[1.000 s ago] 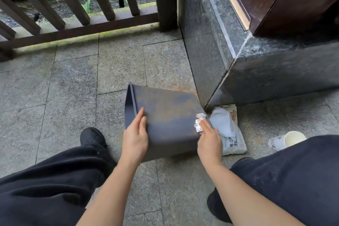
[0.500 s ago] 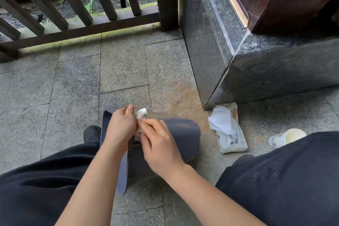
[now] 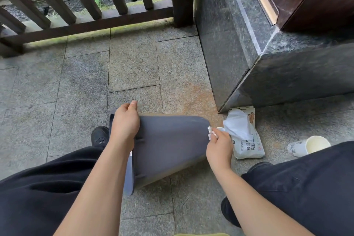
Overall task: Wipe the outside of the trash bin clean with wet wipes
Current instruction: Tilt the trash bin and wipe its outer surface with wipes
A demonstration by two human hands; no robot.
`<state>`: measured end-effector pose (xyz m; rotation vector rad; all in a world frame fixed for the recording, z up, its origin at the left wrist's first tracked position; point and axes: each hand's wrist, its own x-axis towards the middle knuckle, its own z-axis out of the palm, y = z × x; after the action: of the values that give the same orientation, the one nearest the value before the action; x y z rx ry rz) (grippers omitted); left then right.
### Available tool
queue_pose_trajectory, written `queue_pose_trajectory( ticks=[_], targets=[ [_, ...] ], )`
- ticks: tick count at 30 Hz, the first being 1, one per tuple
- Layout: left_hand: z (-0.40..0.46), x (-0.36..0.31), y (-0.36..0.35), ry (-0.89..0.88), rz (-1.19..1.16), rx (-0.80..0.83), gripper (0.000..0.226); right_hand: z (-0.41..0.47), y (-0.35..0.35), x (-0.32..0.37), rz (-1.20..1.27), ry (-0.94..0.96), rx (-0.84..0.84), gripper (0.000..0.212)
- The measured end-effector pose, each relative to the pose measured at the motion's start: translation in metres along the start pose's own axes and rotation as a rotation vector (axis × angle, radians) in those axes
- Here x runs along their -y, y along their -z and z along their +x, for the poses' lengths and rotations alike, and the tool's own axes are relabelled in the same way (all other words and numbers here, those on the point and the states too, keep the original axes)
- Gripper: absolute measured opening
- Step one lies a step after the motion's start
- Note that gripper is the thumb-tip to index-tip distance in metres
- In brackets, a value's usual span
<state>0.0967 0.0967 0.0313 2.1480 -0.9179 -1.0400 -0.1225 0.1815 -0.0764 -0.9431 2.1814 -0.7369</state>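
trash bin: smooth grey plastic, tapered, on its side at lower centre on granite floor | long axis left-right, rim left, base right | left hand fingers curled over rim | right hand fingers pinch crumpled white wet wipe against base | wipes pack just right

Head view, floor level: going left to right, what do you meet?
Black shoe → left hand gripping the bin's rim → gray trash bin on its side → right hand pinching a wet wipe → wipes pack → paper cup.
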Motion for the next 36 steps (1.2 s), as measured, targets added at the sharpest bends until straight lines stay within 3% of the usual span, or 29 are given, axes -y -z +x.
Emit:
queue_pose_trajectory(
  ticks=[6, 9, 12, 14, 17, 22, 25, 28, 32, 36],
  targets=[
    [-0.001, 0.003, -0.001, -0.068, -0.026, 0.036, 0.044, -0.019, -0.004, 0.061, -0.074, 0.506, 0.19, 0.035],
    [0.001, 0.005, -0.001, -0.1, -0.002, 0.048, 0.045, -0.057, -0.013, 0.095, 0.066, 0.714, 0.263, 0.031],
    [0.002, 0.004, -0.001, -0.092, -0.042, 0.056, 0.044, -0.078, -0.022, 0.11, 0.173, 0.807, 0.308, 0.03],
    [0.002, 0.006, 0.0, -0.103, -0.049, 0.053, 0.043, -0.073, -0.024, 0.104, 0.117, 0.843, 0.293, 0.031],
    [0.005, 0.013, 0.007, -0.105, -0.037, 0.054, 0.043, -0.044, -0.021, 0.069, -0.049, 0.748, 0.188, 0.029],
    [0.004, 0.018, 0.009, -0.124, -0.042, 0.093, 0.044, 0.011, -0.011, -0.009, -0.116, 0.138, 0.132, 0.031],
    [0.003, 0.019, 0.012, -0.132, -0.043, 0.113, 0.046, 0.014, -0.015, -0.024, -0.097, -0.039, 0.116, 0.028],
    [0.003, 0.022, 0.022, -0.122, -0.028, 0.108, 0.047, 0.0, -0.017, -0.016, -0.065, -0.026, 0.084, 0.029],
    [-0.011, 0.022, 0.017, -0.178, -0.004, 0.151, 0.048, -0.036, -0.017, 0.025, -0.044, 0.297, 0.176, 0.042],
    [-0.026, 0.02, 0.007, -0.22, 0.019, 0.236, 0.048, -0.085, -0.022, 0.085, 0.123, 0.53, 0.289, 0.041]
  ],
)
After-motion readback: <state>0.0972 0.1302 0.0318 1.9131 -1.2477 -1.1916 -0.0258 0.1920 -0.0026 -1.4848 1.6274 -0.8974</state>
